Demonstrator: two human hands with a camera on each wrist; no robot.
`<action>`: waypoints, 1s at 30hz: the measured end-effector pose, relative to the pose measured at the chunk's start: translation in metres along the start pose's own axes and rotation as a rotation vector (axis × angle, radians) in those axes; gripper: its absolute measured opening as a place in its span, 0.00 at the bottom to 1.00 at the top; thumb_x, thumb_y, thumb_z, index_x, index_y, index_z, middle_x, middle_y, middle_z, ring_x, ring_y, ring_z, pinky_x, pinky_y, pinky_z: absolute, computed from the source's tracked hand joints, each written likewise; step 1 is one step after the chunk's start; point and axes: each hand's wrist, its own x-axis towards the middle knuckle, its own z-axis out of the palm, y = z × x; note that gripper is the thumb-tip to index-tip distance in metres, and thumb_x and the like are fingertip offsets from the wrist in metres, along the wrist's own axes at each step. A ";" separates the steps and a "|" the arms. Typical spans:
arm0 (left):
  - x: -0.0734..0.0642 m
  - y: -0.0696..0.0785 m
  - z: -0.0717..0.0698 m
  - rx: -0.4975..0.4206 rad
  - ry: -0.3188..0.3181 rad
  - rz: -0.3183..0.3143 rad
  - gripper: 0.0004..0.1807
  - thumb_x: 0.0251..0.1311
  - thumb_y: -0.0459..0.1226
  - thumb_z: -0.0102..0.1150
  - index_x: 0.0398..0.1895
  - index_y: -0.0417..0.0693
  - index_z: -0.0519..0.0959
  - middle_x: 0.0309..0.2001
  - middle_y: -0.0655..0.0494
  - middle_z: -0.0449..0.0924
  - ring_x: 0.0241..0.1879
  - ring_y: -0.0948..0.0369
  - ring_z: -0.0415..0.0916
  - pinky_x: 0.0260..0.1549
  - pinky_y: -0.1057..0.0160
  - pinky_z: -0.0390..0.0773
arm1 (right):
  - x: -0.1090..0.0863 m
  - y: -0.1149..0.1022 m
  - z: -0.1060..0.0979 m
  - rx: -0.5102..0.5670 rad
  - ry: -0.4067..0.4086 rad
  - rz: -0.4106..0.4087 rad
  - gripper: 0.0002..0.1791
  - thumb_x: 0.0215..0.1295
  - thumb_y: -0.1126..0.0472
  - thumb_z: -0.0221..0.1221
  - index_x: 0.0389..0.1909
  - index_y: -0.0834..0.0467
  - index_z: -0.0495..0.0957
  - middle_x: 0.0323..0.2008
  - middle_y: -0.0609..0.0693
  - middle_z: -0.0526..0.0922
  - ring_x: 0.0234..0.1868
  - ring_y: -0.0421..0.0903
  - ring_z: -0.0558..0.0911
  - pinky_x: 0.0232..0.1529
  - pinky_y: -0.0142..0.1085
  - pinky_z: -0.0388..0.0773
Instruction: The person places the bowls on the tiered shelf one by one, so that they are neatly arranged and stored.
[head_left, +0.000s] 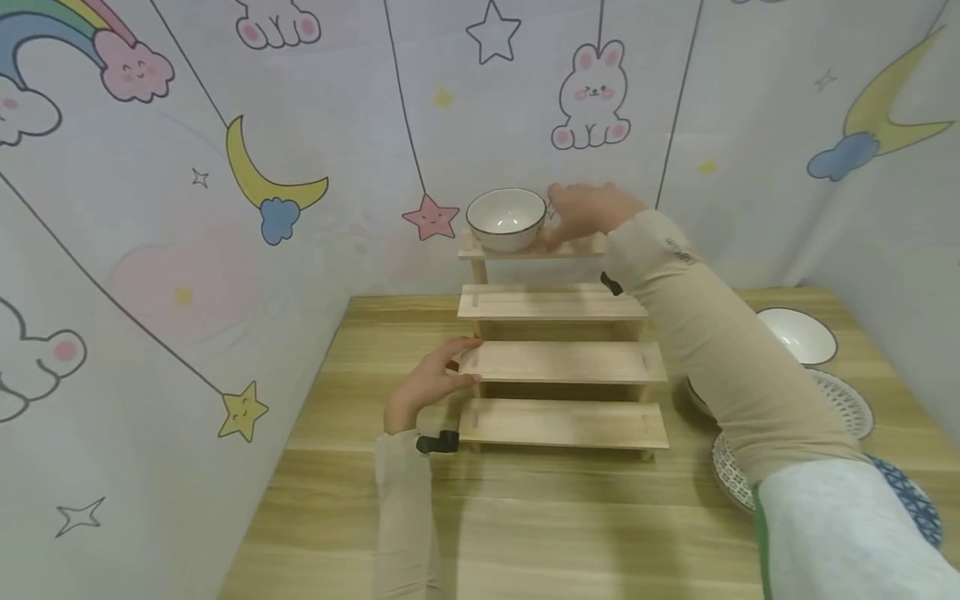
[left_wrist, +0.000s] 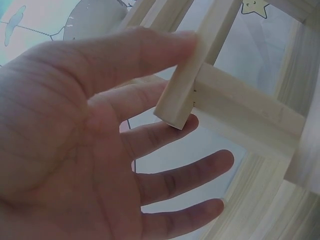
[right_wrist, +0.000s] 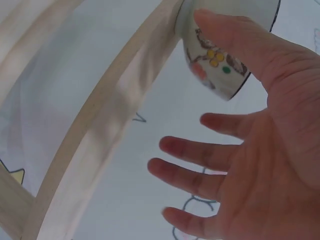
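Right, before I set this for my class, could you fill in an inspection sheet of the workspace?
Surface: wood-grain tabletop.
Job's things: four-tier wooden rack, standing; white bowl with dark rim, upright at the left of its top tier.
Clutter: second white bowl and patterned dishes right of the rack, partly hidden by the right arm.
Grippers: left hand holds the left end of the rack's second tier from the bottom; right hand, fingers extended, is at the bowl's right side, contact uncertain.
Cables: nothing seen.
Surroundings: pale backdrop printed with rabbits, stars and moons.
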 end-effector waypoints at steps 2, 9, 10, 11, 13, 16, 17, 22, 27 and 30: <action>0.000 0.000 0.000 0.004 -0.002 -0.008 0.35 0.67 0.36 0.65 0.75 0.41 0.64 0.75 0.39 0.57 0.64 0.39 0.65 0.61 0.38 0.68 | -0.004 0.002 0.000 0.001 -0.018 0.008 0.58 0.62 0.35 0.65 0.78 0.63 0.46 0.75 0.65 0.58 0.73 0.66 0.60 0.68 0.68 0.51; -0.003 0.000 0.001 0.001 -0.008 -0.030 0.35 0.67 0.36 0.64 0.75 0.41 0.64 0.76 0.39 0.56 0.63 0.38 0.66 0.61 0.39 0.68 | -0.011 0.010 -0.001 0.014 -0.081 0.036 0.56 0.69 0.36 0.57 0.80 0.64 0.40 0.78 0.67 0.48 0.76 0.67 0.52 0.70 0.66 0.50; -0.003 0.000 0.000 0.005 -0.007 -0.030 0.35 0.67 0.36 0.64 0.75 0.41 0.63 0.76 0.39 0.56 0.62 0.38 0.66 0.60 0.39 0.69 | -0.012 0.012 -0.001 0.019 -0.086 0.045 0.56 0.70 0.36 0.57 0.80 0.64 0.39 0.78 0.67 0.47 0.76 0.67 0.50 0.70 0.66 0.49; -0.003 0.000 0.000 0.004 -0.005 -0.030 0.35 0.67 0.36 0.64 0.75 0.41 0.64 0.76 0.39 0.56 0.62 0.38 0.66 0.60 0.39 0.69 | -0.012 0.014 -0.001 0.015 -0.088 0.056 0.55 0.70 0.36 0.57 0.80 0.64 0.39 0.78 0.67 0.47 0.76 0.67 0.50 0.70 0.66 0.48; -0.002 0.000 -0.001 0.010 -0.005 -0.026 0.35 0.67 0.37 0.64 0.75 0.41 0.64 0.76 0.39 0.56 0.62 0.38 0.67 0.60 0.39 0.69 | -0.013 0.020 -0.002 0.013 -0.089 0.078 0.54 0.70 0.38 0.57 0.80 0.65 0.41 0.78 0.67 0.47 0.76 0.68 0.50 0.70 0.67 0.49; -0.001 0.001 -0.001 0.014 -0.003 -0.020 0.35 0.67 0.38 0.64 0.75 0.42 0.64 0.76 0.39 0.56 0.62 0.38 0.67 0.60 0.39 0.70 | -0.017 0.028 -0.002 0.009 -0.084 0.105 0.51 0.70 0.39 0.57 0.79 0.65 0.45 0.77 0.68 0.49 0.75 0.68 0.52 0.69 0.67 0.51; -0.001 0.001 -0.002 0.010 -0.003 -0.020 0.35 0.67 0.37 0.64 0.75 0.42 0.64 0.76 0.39 0.56 0.62 0.38 0.67 0.60 0.39 0.69 | -0.018 0.030 -0.002 0.006 -0.081 0.111 0.50 0.70 0.39 0.57 0.79 0.65 0.46 0.77 0.68 0.50 0.75 0.69 0.53 0.69 0.67 0.52; 0.001 -0.001 -0.001 0.008 0.001 -0.016 0.35 0.67 0.37 0.65 0.75 0.42 0.64 0.76 0.39 0.56 0.62 0.38 0.67 0.60 0.39 0.70 | -0.026 0.048 0.002 0.013 -0.077 0.141 0.49 0.70 0.40 0.56 0.77 0.67 0.47 0.76 0.70 0.52 0.73 0.71 0.55 0.68 0.66 0.54; 0.000 -0.002 -0.001 0.006 0.000 -0.018 0.35 0.67 0.37 0.64 0.75 0.43 0.64 0.76 0.40 0.57 0.61 0.39 0.67 0.59 0.40 0.71 | -0.034 0.067 0.002 0.041 -0.087 0.178 0.48 0.70 0.39 0.55 0.76 0.67 0.49 0.74 0.72 0.54 0.71 0.73 0.57 0.66 0.67 0.57; 0.000 -0.002 -0.001 0.008 -0.001 -0.020 0.35 0.67 0.37 0.64 0.75 0.43 0.64 0.76 0.40 0.57 0.61 0.39 0.68 0.58 0.40 0.71 | -0.038 0.078 0.001 0.055 -0.094 0.189 0.46 0.70 0.39 0.55 0.73 0.68 0.52 0.72 0.73 0.56 0.69 0.74 0.60 0.64 0.67 0.61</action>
